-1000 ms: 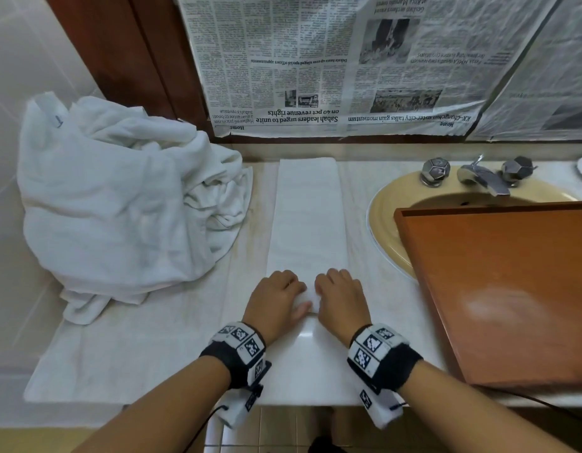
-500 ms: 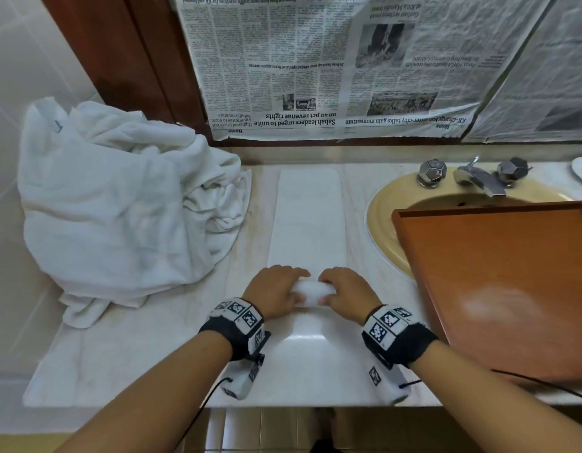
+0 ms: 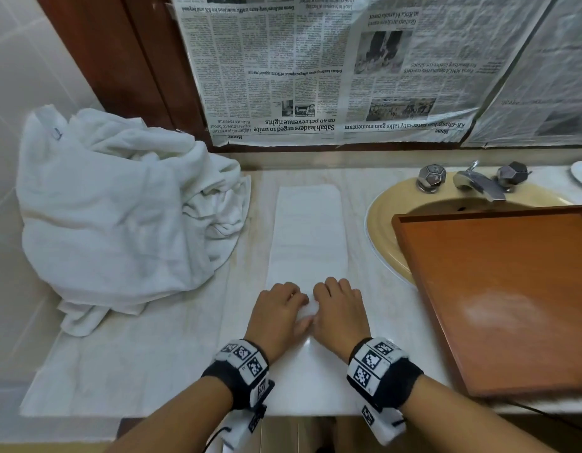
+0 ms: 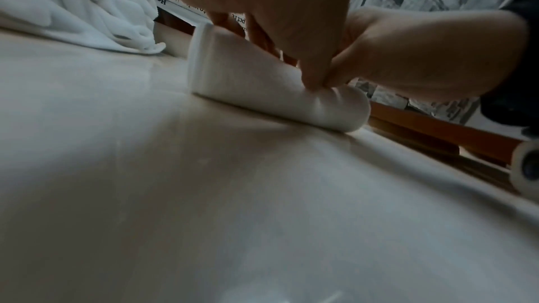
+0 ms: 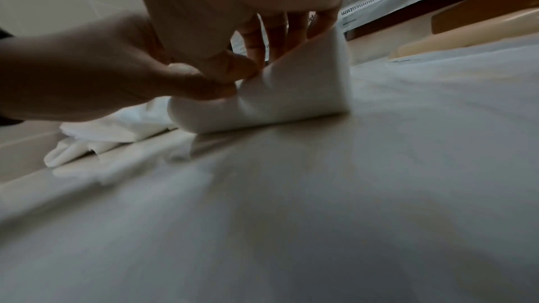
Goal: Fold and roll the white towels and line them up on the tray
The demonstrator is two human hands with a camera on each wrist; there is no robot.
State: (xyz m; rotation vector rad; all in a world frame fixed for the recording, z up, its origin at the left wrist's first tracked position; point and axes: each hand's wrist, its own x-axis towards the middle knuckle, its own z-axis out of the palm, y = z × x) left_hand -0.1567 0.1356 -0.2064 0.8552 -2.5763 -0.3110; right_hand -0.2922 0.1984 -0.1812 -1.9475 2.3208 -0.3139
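A folded white towel strip (image 3: pixel 308 233) lies flat on the counter, running away from me. Its near end is wound into a short roll (image 3: pixel 306 314) (image 4: pixel 256 82) (image 5: pixel 294 93). My left hand (image 3: pixel 278 310) grips the roll's left half, fingers curled over the top and thumb (image 4: pixel 313 70) pressing into its near side. My right hand (image 3: pixel 341 308) grips the right half the same way, its fingers (image 5: pixel 274 31) draped over the far side. The brown wooden tray (image 3: pixel 498 289) lies to the right over the sink and holds nothing.
A heap of crumpled white towels (image 3: pixel 119 217) fills the left of the marble counter (image 3: pixel 152 364). A yellow sink (image 3: pixel 384 223) with a chrome tap (image 3: pixel 479 183) lies partly under the tray. Newspaper (image 3: pixel 315 76) covers the wall behind. The counter's front edge is just under my wrists.
Both hands have kept rolling the near end away from me. The roll has grown thicker and the flat strip beyond it is shorter.
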